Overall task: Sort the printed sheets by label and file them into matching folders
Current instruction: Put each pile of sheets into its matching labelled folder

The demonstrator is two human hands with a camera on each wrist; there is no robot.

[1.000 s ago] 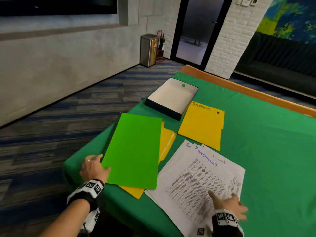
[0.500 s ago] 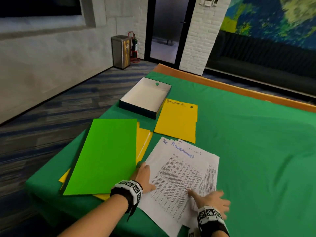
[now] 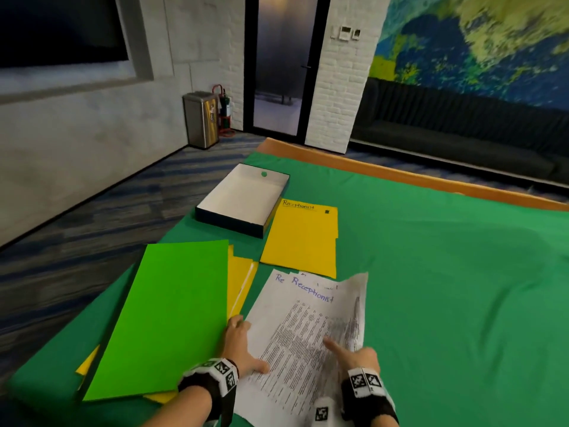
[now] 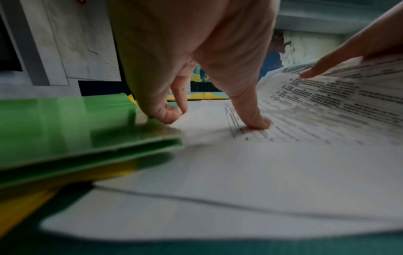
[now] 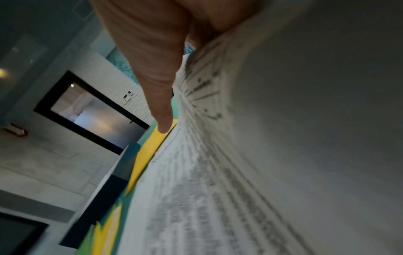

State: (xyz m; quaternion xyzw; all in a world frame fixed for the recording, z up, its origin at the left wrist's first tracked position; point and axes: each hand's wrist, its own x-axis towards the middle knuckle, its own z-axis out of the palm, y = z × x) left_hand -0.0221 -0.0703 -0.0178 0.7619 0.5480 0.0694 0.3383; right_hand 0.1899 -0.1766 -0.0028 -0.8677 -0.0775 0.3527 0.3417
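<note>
Since the earlier frame the right edge of the printed sheets (image 3: 311, 328) has lifted off the green table cloth (image 3: 446, 288). Green folder (image 3: 166, 318) lies at left over yellow folders (image 3: 243, 272); left hand (image 3: 240, 343), fingers spread, presses the sheets' left edge; right hand (image 3: 354, 355) pinches the raised right edge, forefinger straight; labelled yellow folder (image 3: 301, 238) lies beyond, beside an open box (image 3: 243, 198).

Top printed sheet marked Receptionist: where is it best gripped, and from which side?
Probably its right edge, coming from the right: that side of the top sheet already curls up off the stack under the right hand, leaving room for fingers beneath, while the left hand presses the left side flat.
</note>
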